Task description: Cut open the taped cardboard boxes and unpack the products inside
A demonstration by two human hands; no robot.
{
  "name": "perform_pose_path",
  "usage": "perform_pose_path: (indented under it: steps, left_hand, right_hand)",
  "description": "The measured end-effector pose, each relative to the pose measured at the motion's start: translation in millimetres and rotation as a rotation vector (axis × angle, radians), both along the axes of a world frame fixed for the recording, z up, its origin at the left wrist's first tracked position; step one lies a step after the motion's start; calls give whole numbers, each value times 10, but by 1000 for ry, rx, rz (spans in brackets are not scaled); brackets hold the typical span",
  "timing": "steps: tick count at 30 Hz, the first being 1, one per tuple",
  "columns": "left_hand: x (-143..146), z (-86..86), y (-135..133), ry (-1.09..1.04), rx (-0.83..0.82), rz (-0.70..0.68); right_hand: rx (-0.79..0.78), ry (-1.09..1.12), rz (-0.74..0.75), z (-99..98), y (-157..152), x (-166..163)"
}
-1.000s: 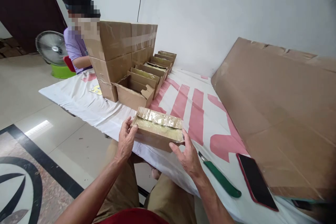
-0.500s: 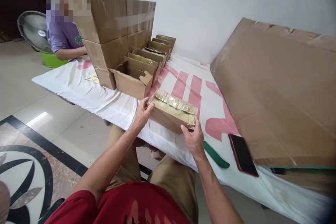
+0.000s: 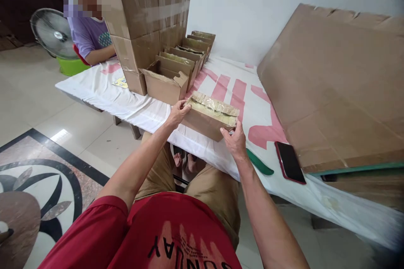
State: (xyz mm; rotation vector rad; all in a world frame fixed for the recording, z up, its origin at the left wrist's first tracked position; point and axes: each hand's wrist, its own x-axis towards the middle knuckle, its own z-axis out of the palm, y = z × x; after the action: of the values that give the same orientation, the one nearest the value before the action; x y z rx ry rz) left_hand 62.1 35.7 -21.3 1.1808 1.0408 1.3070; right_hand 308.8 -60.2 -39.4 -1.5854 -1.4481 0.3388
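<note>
A small cardboard box [image 3: 205,124] is held at the table's front edge, its long side facing me. Clear tape shines on its top flap, and a yellowish surface shows below the flap. My left hand [image 3: 179,113] grips the box's left end, thumb at the upper edge. At the opposite end, my right hand [image 3: 234,136] grips the right corner with the thumb on the near side. The fingers behind both ends are partly hidden. Beside my right forearm lies a green curved object [image 3: 260,163], partly covered by the arm.
A row of open cardboard boxes [image 3: 166,88] runs back along the table, beside a wall of stacked taped cartons [image 3: 142,12]. To the right are a phone [image 3: 289,163] and a large leaning cardboard sheet [image 3: 341,88]. Another person in a purple shirt [image 3: 83,33] sits behind the cartons, near a fan [image 3: 52,33].
The camera's view has shifted, so the table and boxes appear higher in the picture. Both hands keep the same hold on the small box.
</note>
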Motion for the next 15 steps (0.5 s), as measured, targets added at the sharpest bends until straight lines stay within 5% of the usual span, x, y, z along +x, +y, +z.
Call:
perform_pose_path:
  steps: [8, 15]
  left_hand:
    - [50, 83, -94, -5, -2, 56]
    - [9, -25, -606, -41, 24, 157]
  right_hand:
    - [-1, -22, -19, 109, -53, -11]
    - [1, -66, -13, 189, -362, -100]
